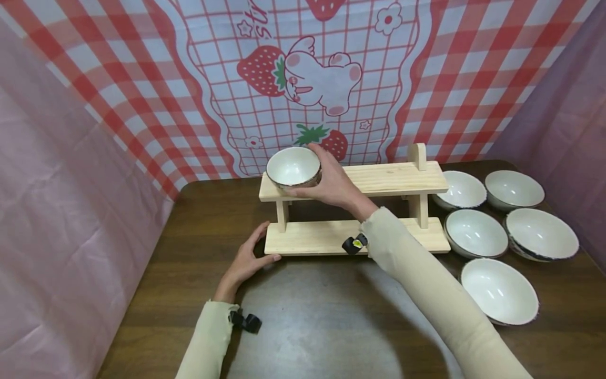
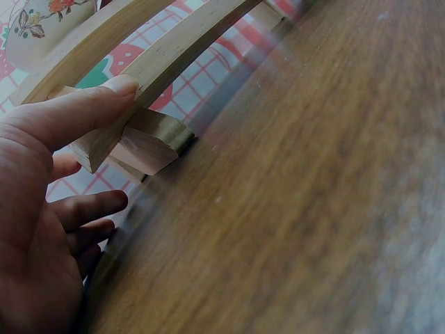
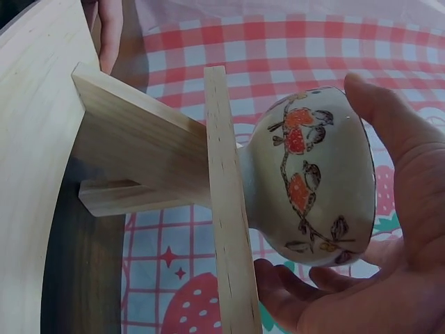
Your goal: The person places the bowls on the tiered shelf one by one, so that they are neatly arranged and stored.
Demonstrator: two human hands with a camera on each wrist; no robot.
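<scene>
My right hand [image 1: 333, 181] grips a small white bowl [image 1: 293, 166] by its rim and side, at the left end of the upper board of a two-tier wooden shelf [image 1: 393, 179]. In the right wrist view the bowl [image 3: 313, 181] shows painted orange flowers on its outside, and its foot is right at the upper board [image 3: 229, 209]. My left hand [image 1: 247, 261] holds the left end of the lower board [image 1: 312, 238]. The left wrist view has its thumb [image 2: 90, 115] on the board's front edge, other fingers spread behind.
Several white bowls stand right of the shelf, among them a near bowl [image 1: 499, 292] and a far bowl [image 1: 513, 188]. A small rounded wooden upright [image 1: 417, 156] rises from the upper board's right end. Behind the brown table [image 1: 189, 252] hangs a red checked cloth [image 1: 199, 105].
</scene>
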